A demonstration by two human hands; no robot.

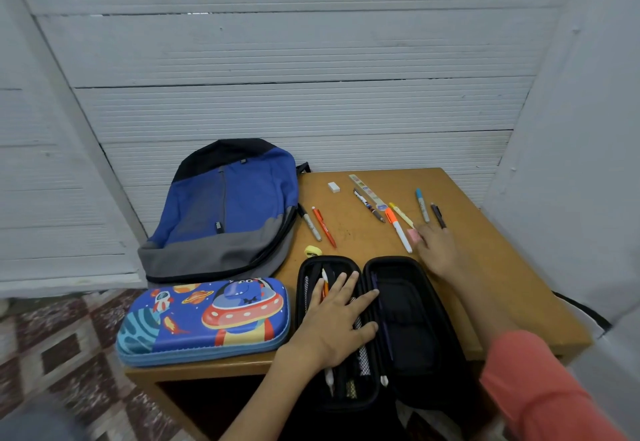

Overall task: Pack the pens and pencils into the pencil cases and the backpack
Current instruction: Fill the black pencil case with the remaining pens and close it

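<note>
We judge the packing as barely begun. The wooden table, smooth with a worn brown top, carries everything. The backpack, soft blue, grey and black fabric, slumps at the back-left corner with nothing visibly put in it. In front of it the blue pencil case, a hard glossy shell with raised cartoon space pictures, lies zipped. Beside it the black pencil case lies open like a book. Its left half holds a few pens under mesh and elastic, and its right half looks nearly bare.

The left hand rests flat on that left half, fingers spread. The right hand reaches past the case with fingers stretched forward and slightly apart. They touch or stop just short of the pink eraser; blur leaves that unsettled.

Loose on the table lie a flat printed ruler, an orange-capped white marker, a red pen, a black-capped marker, a patterned pencil, a blue-capped pen, a yellow pen and a dark pen. There are also a white eraser and a yellow sharpener.
</note>
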